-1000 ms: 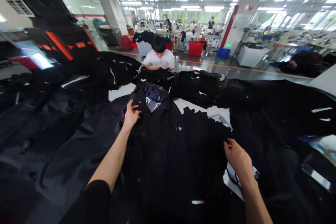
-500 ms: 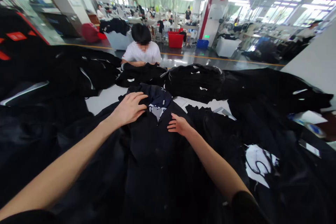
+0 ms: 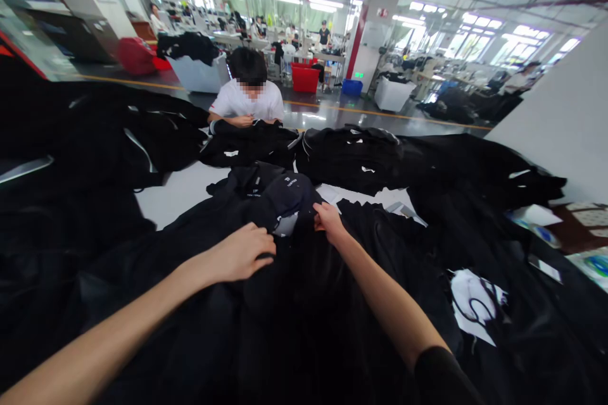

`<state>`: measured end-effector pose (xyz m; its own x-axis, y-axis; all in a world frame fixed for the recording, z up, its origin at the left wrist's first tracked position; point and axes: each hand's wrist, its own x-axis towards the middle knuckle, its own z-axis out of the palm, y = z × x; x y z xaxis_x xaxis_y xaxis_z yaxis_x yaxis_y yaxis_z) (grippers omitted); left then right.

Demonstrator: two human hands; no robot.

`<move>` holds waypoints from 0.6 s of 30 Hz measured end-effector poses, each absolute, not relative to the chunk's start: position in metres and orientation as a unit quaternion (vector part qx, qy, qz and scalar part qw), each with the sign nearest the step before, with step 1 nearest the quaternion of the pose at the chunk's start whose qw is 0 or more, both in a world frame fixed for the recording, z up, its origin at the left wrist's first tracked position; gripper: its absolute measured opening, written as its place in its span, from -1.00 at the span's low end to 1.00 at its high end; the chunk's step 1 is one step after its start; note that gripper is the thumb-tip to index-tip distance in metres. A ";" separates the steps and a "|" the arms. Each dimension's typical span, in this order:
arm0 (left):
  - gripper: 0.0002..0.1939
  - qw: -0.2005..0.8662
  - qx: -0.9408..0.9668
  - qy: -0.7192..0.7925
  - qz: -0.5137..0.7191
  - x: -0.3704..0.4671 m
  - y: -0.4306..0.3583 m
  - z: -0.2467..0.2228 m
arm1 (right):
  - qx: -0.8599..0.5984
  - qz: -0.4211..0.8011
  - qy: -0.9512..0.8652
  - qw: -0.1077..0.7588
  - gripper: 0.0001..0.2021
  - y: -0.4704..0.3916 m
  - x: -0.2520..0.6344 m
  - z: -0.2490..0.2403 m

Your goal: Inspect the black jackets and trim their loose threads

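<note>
A black jacket (image 3: 294,291) lies spread in front of me, with a gap at its collar showing a grey and white patch and small white lettering on the dark lining. My left hand (image 3: 249,252) is closed on the jacket's front, left of this gap, fingers curled into the cloth. On the other side, the fingers of my right hand (image 3: 329,221) pinch the jacket's edge near the collar. Folds of black cloth hide the fingertips of both hands in part.
Black garments (image 3: 351,158) are heaped along the table's far side. Across it sits a person in a white shirt (image 3: 270,98). At right lie a white piece with black cords (image 3: 472,300) and a phone (image 3: 546,269). Bins and sewing workplaces stand behind.
Both hands were spread over the jacket; now they are closed on its cloth. My left hand has come nearer to me, and the collar has shifted, showing more lettering. The view has turned slightly.
</note>
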<state>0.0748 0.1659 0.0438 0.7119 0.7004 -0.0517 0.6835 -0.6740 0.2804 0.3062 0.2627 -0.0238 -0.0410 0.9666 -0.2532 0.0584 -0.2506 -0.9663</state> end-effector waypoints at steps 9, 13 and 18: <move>-0.87 0.359 0.864 0.352 -0.029 0.086 0.085 0.023 | -0.506 0.446 -0.559 0.482 -0.80 0.153 0.364 -0.008; -0.85 0.355 0.851 0.386 -0.010 0.083 0.083 0.017 | -0.457 0.569 -0.500 0.466 -0.76 0.131 0.364 -0.019; -0.87 0.406 0.841 0.358 0.019 0.081 0.073 0.047 | -0.480 0.548 -0.549 0.409 -0.60 0.119 0.361 -0.012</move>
<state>0.0810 0.0726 0.0467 0.7424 0.6177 -0.2596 0.5873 -0.4136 0.6957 0.3609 0.1187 -0.0125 -0.2038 0.9760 -0.0769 0.0790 -0.0619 -0.9950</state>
